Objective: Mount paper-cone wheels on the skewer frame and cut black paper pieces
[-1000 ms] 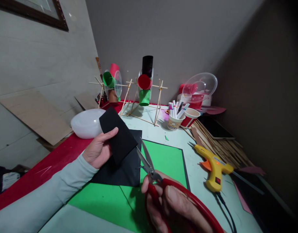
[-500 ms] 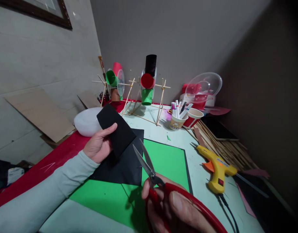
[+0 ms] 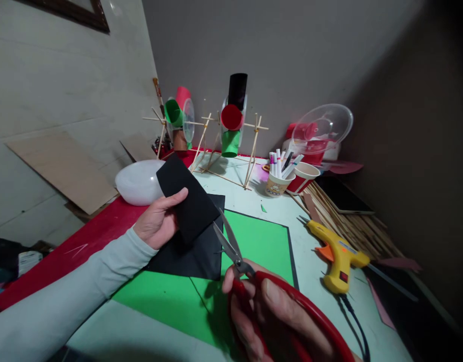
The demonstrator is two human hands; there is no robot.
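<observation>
Between thumb and fingers, my left hand (image 3: 159,216) grips a folded-looking piece of black paper (image 3: 188,201), raised above the table. My right hand (image 3: 280,311) is wrapped round the red handles of a pair of scissors (image 3: 231,246). Their blades are spread apart, with the tips close to the black paper's right corner; whether they touch it I cannot tell. Beneath lies a larger black sheet (image 3: 204,261), partly hidden by the held piece. That sheet rests on green paper (image 3: 257,236) spread over the pale tabletop.
To the right lies a yellow glue gun (image 3: 339,256) with its cord. Markers stand in a paper cup (image 3: 278,185) beside a red-striped cup (image 3: 304,178). Stick frames with coloured paper tubes (image 3: 232,117) stand at the back. A white bowl (image 3: 139,183) sits left; bamboo strips (image 3: 352,231) lie right.
The black paper in my left hand and the scissors have come closer together, the blade tips now near its corner. The whole view has tilted slightly downward.
</observation>
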